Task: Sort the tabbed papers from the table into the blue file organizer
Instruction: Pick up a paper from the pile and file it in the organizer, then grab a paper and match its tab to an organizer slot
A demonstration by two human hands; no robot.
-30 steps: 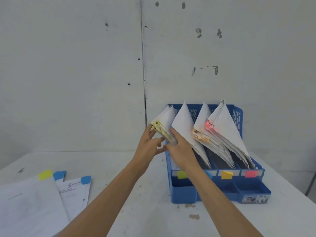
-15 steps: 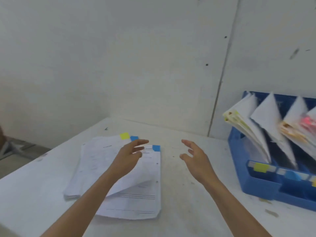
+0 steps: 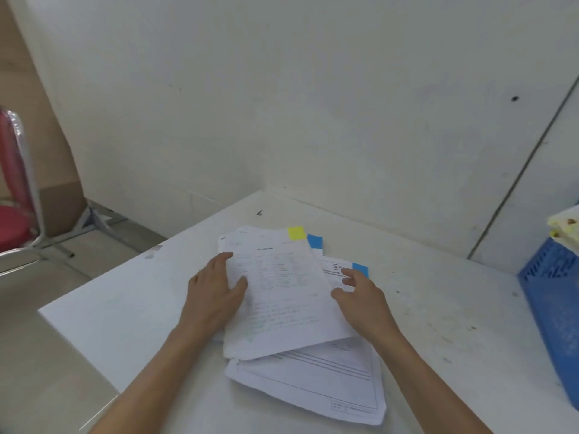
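Note:
A pile of tabbed papers (image 3: 300,377) lies on the white table (image 3: 438,308). Its top bundle (image 3: 279,296) carries a yellow tab (image 3: 296,233); blue tabs (image 3: 315,241) stick out from sheets below. My left hand (image 3: 216,292) rests against the top bundle's left edge, with the thumb lying on the sheet. My right hand (image 3: 360,296) is at the bundle's right edge, its loosely bent fingers touching a blue-tabbed sheet (image 3: 341,274). The blue file organizer (image 3: 551,292) stands at the far right, mostly cut off, with yellow-tabbed papers (image 3: 564,227) in it.
The table's left edge (image 3: 78,349) drops to the floor. A red chair (image 3: 12,220) stands beyond it at the far left. A white wall (image 3: 313,104) backs the table.
Both hands left the papers in the organizer and came down onto the pile on the table. My view swung left, so the organizer is now at the right edge.

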